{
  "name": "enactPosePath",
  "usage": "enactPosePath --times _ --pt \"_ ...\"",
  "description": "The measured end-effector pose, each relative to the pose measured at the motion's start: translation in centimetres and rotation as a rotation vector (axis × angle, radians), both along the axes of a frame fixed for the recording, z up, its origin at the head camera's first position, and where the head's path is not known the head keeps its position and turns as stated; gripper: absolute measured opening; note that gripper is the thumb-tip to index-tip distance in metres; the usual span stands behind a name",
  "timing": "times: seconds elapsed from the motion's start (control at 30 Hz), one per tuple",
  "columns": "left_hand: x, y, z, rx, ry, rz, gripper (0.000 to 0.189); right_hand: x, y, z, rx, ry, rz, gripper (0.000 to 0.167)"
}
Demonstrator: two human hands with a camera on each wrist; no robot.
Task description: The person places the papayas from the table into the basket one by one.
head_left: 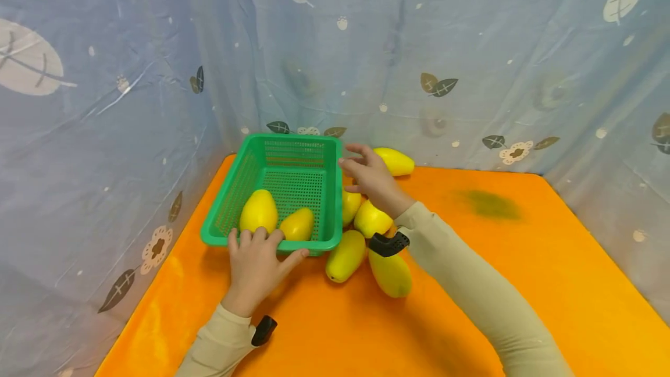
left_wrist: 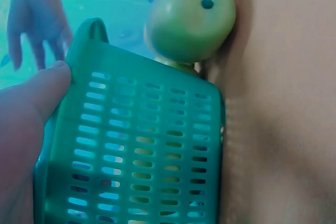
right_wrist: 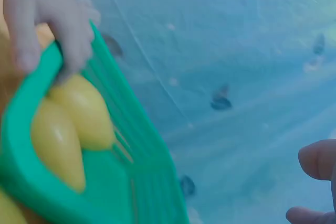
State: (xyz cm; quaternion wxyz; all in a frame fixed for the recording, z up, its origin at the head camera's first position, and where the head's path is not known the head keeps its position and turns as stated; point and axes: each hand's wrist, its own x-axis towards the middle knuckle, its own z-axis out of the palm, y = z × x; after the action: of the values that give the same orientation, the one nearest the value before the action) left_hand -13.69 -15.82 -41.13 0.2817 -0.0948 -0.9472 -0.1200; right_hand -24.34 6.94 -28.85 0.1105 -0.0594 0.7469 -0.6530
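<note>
A green plastic basket [head_left: 293,185] stands at the left of the orange table, with two yellow mangoes [head_left: 259,211] inside near its front wall. My left hand [head_left: 256,266] grips the front rim, fingers over the edge and thumb outside, as the left wrist view also shows with the slotted basket wall [left_wrist: 142,129]. Beside the basket's right rim, my right hand [head_left: 374,179] hovers with fingers spread and holds nothing. Below and around it lie several loose mangoes [head_left: 346,256], partly hidden by the hand and wrist. One mango [head_left: 395,162] sits farther back, just beyond the right hand.
The orange tabletop [head_left: 460,307] reaches to a patterned blue-grey curtain [head_left: 471,45] that hangs close behind and along the sides. A dark greenish stain [head_left: 489,204] marks the cloth at the right. Black wrist straps [head_left: 388,244] show at both cuffs.
</note>
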Motion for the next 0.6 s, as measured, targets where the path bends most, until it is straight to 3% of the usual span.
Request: enactPosePath --times 0.2,0.33,0.6 --pt "0.0 0.1 0.2 0.02 -0.058 0.008 0.062 -0.7 5.5 0.6 0.025 -0.008 -0.09 0.065" --pt "0.1 0.0 0.4 0.018 -0.071 0.013 0.062 -0.8 8.0 -0.3 0.044 -0.061 -0.127 0.069" --pt "0.0 0.1 0.2 0.013 -0.008 -0.005 0.059 -0.4 11.0 -3.0 0.106 -0.1 -0.124 0.073"
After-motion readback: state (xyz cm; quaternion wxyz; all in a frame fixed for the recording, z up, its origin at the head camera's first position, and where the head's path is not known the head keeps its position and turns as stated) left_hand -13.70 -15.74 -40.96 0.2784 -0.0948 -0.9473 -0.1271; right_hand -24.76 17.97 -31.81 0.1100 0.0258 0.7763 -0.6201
